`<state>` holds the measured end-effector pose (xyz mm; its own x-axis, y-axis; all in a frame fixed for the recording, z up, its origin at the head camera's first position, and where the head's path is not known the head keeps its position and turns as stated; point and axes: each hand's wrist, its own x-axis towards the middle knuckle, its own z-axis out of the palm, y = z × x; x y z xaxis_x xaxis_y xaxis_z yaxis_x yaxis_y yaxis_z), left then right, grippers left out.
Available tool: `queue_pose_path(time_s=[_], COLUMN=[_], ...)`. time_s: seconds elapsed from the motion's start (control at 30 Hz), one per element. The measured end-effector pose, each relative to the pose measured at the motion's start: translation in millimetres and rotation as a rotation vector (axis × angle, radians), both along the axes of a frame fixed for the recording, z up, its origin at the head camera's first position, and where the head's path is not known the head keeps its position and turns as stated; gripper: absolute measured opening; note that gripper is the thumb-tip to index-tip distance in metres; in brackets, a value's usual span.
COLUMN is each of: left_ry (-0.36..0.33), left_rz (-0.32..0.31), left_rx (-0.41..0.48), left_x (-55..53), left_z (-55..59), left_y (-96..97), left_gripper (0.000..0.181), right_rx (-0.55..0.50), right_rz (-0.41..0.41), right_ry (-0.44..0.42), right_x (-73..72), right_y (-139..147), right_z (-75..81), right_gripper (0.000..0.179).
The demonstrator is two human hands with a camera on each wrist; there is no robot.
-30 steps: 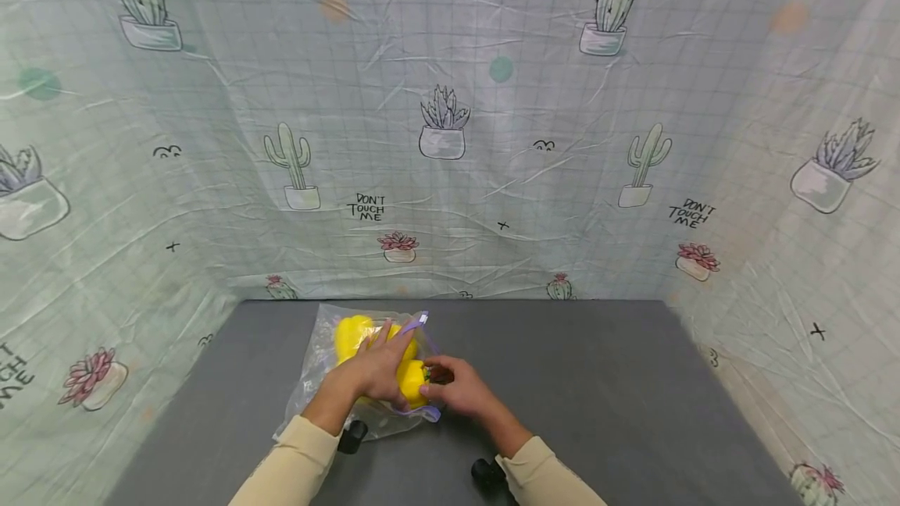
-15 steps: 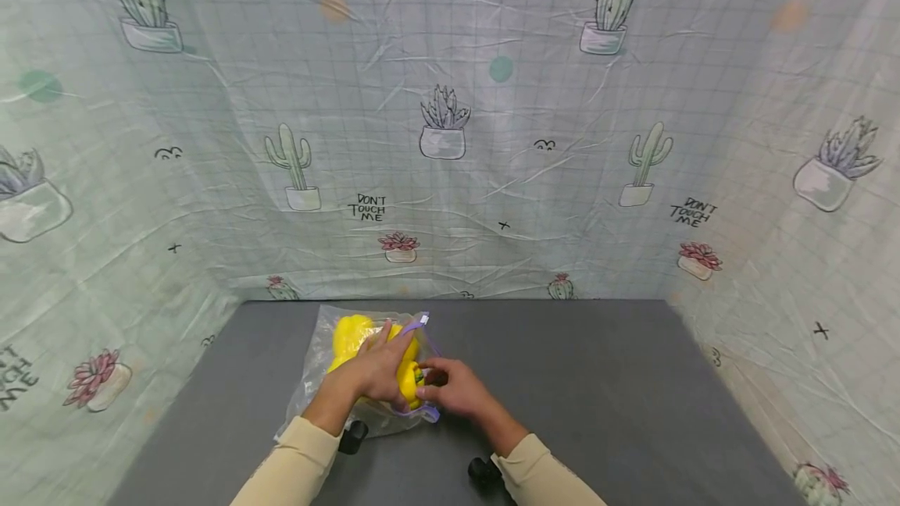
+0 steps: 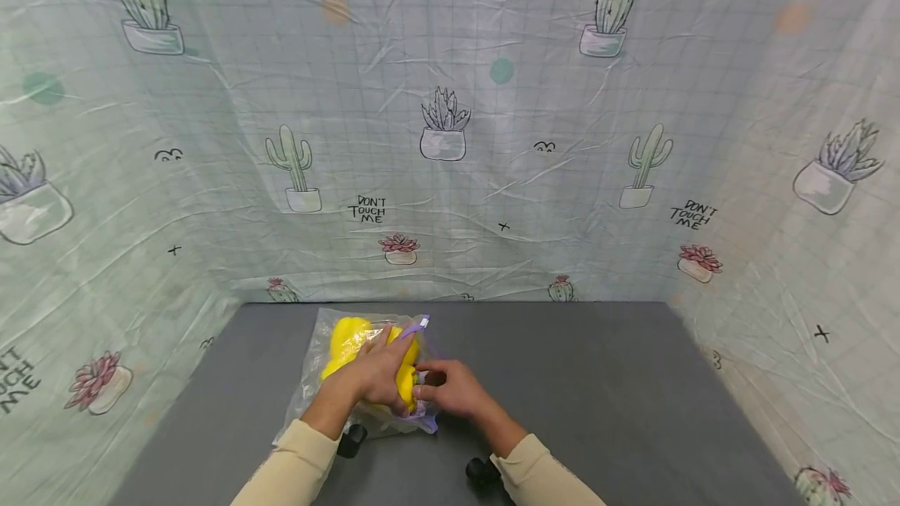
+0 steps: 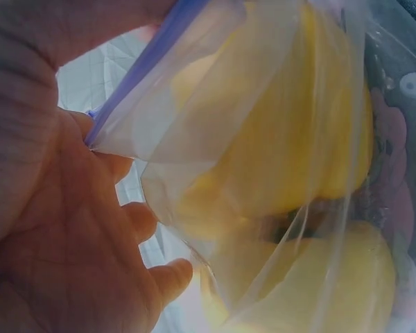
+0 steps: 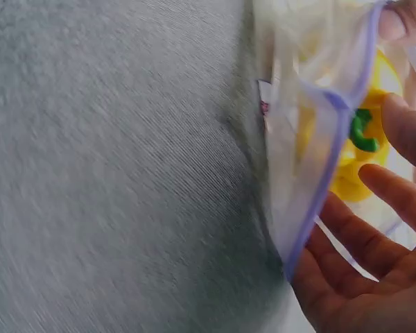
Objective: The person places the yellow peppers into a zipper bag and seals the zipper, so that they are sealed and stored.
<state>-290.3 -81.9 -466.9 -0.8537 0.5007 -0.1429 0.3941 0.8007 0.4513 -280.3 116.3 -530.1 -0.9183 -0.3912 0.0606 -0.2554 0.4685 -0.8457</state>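
Observation:
A clear zip bag (image 3: 304,389) with purple zip strips lies on the grey table, its mouth facing right. Yellow bell peppers (image 4: 298,132) show through the plastic. My left hand (image 3: 378,373) spreads over the bag and holds its mouth edge, the thumb hooked over the purple strip (image 4: 149,66). Just inside the mouth is a yellow bell pepper (image 5: 348,182) with a green stem (image 5: 361,132). My right hand (image 3: 455,389) is at the mouth, its thumb (image 5: 405,132) against this pepper and its fingers loosely extended under the bag's edge.
The grey tabletop (image 3: 562,381) extends to the right of the bag. A patterned cactus curtain (image 3: 450,194) encloses the back and sides. Black wrist cameras (image 3: 351,440) sit under both wrists.
The pepper at the mouth has moved left, deeper into the bag, and my right hand has followed slightly left. My left hand stays in place on the bag.

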Motion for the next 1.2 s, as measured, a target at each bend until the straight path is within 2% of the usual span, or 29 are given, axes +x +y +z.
queue_pose_path(time_s=[0.1, 0.27, 0.3, 0.33, 0.5, 0.57, 0.67, 0.83, 0.93, 1.07, 1.13, 1.2], left_ry=[-0.010, -0.018, -0.027, -0.012, -0.004, -0.022, -0.025, 0.008, 0.021, -0.009, -0.011, 0.005], left_rz=[0.018, 0.022, 0.027, 0.016, 0.011, 0.021, 0.025, 0.004, -0.030, -0.052, -0.036, 0.007], left_rx=[-0.005, -0.037, -0.044, -0.040, -0.081, -0.112, -0.130, -0.129, -0.072, 0.100, 0.176, 0.225], left_x=[0.5, 0.9, 3.2, 0.5, -0.4, 2.0, 1.2, 0.4, -2.5, -16.2, -26.1, -36.1], left_z=[-0.2, 1.3, 6.6, 2.0, 4.2, 10.4, 10.6, 11.9, 15.1, 19.8, 20.3, 19.8], left_y=[1.1, 1.6, 2.5, 0.8, 3.5, 7.1, 9.0, 10.3, 9.1, 4.1, 2.4, 2.5], left_gripper=[0.128, 0.128, 0.128, 0.129, 0.126, 0.122, 0.117, 0.093, 0.075, 0.058, 0.052, 0.047], right_rx=[-0.042, -0.091, -0.102, -0.115, -0.120, -0.098, -0.080, -0.136, -0.175, -0.222, -0.260, -0.304], right_rz=[-0.068, -0.242, -0.282, -0.316, -0.444, -0.474, -0.496, -0.515, -0.530, -0.529, -0.530, -0.530], right_ry=[0.003, 0.021, 0.024, 0.031, 0.058, 0.072, 0.077, 0.024, -0.015, -0.070, -0.092, -0.113], right_x=[-1.6, -9.2, -11.1, -13.2, -21.7, -24.7, -29.3, -39.0, -45.6, -56.4, -62.3, -67.3], right_y=[2.8, 4.8, 4.6, 4.4, 1.2, -0.7, -4.1, -11.5, -16.5, -20.5, -20.8, -20.6], right_z=[1.9, 7.4, 9.2, 11.6, 23.4, 26.8, 30.6, 34.9, 37.8, 39.6, 38.7, 37.7], right_gripper=[0.036, 0.021, 0.019, 0.017, 0.018, 0.020, 0.024, 0.030, 0.029, 0.027, 0.025, 0.024])
